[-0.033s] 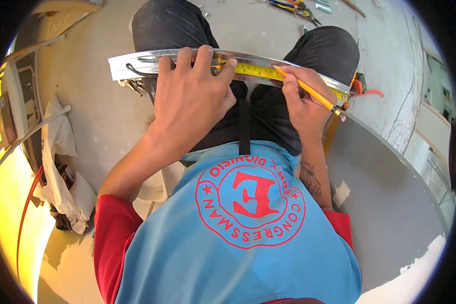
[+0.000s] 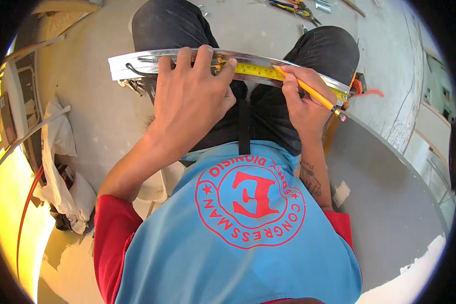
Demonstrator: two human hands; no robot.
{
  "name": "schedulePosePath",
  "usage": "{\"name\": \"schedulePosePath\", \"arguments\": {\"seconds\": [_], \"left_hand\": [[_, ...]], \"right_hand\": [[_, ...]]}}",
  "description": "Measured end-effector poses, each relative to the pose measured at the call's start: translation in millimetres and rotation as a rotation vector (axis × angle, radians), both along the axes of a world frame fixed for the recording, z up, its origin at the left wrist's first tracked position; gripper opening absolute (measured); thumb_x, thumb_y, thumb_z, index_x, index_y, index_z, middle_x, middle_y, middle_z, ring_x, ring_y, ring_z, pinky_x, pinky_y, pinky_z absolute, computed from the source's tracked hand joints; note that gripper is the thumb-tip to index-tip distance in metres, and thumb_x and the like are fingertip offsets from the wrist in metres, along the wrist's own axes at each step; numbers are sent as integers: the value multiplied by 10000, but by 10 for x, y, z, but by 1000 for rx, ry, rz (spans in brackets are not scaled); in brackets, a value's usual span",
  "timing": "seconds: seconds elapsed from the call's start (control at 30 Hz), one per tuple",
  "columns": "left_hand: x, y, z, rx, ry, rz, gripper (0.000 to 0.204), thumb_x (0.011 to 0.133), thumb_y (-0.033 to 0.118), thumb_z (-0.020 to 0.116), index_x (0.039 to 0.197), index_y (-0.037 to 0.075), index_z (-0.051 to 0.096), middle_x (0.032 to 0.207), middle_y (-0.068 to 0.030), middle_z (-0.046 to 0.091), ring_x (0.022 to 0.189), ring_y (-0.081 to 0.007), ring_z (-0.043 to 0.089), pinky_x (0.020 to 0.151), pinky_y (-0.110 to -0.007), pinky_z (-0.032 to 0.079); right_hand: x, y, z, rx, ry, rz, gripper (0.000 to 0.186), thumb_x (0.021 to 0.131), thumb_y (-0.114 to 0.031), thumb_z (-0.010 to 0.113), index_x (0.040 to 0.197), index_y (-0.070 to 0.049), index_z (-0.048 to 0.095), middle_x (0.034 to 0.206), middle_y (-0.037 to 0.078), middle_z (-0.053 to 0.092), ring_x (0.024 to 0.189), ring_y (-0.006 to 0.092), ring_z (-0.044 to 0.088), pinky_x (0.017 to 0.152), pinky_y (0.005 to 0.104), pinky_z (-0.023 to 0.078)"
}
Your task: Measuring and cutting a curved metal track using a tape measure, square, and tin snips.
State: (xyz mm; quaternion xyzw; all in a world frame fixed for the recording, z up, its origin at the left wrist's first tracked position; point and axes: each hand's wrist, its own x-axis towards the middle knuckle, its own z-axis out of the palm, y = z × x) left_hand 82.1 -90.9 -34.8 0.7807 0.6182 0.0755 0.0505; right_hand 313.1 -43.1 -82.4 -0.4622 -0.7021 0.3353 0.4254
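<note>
Metal channel (image 2: 124, 68), shiny and long, lay crosswise over the person's two knees in dark trousers (image 2: 169, 25), and everything else was placed around it. Along its trough ran the yellow blade of a tape measure (image 2: 256, 70), showing from the middle of the channel toward its right end. Over the left half of the channel, the left hand (image 2: 192, 86) held on, fingers bent across it and thumb laid by the near end of the visible blade; what lay beneath the palm could not be told. Just left of that hand, a black cord loop (image 2: 137, 71) rested on the channel. Toward the channel's right end, the right hand (image 2: 306, 101) was closed in a narrow pinch around a yellow pencil (image 2: 316, 93), its point at the blade's far edge and its eraser end slanting back toward the person. Beyond the channel, pliers (image 2: 301, 9) and a silver piece (image 2: 323, 6) lay on the floor (image 2: 238, 30). Nearer than the channel was a blue shirt (image 2: 162, 253); off to its left, white cloth (image 2: 61, 152); nearer and to its right, a grey board (image 2: 385, 172).
</note>
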Motion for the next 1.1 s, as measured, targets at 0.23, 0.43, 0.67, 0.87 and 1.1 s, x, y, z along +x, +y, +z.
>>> {"name": "schedulePosePath", "arguments": {"seconds": [0.23, 0.43, 0.67, 0.87, 1.1], "left_hand": [[-3, 0, -5, 12, 20, -3, 438, 804, 234, 785, 1242, 219, 785, 1118, -98, 645, 1021, -288, 618, 829, -471, 478], [9, 11, -2, 14, 32, -3, 439, 809, 243, 782, 1248, 224, 784, 1119, -102, 643, 1022, -290, 618, 828, -472, 481], [17, 21, 6, -2, 40, -1, 446, 808, 250, 784, 1254, 228, 781, 1125, -110, 641, 1017, -290, 617, 822, -469, 486], [0, -8, 12, 8, 39, -10, 443, 805, 254, 786, 1246, 225, 782, 1124, -106, 641, 1022, -289, 616, 819, -460, 481], [-69, 37, 24, -33, 6, -8, 436, 810, 254, 785, 1246, 234, 783, 1141, -91, 641, 1016, -279, 615, 842, -457, 494]], "right_hand": [[-10, 11, 25, 37, -41, 18, 104, 879, 29, 708, 963, 28, 770, 893, 103, 779, 715, 139, 697, 659, 260, 547], [-5, 41, -38, 89, -16, 20, 100, 883, 18, 709, 963, 29, 769, 916, 115, 788, 734, 159, 724, 673, 269, 568], [-14, 12, 29, 4, -40, -17, 101, 879, 2, 710, 956, 17, 774, 892, 105, 781, 782, 155, 734, 705, 269, 573], [-167, -81, 154, -249, 318, -177, 154, 1015, -60, 656, 1111, 36, 728, 998, 95, 762, 854, 117, 713, 727, 259, 578], [-478, -83, -98, -349, 527, 23, 208, 1085, -134, 595, 1208, 13, 674, 1023, 77, 738, 932, 77, 685, 816, 236, 570]]}}
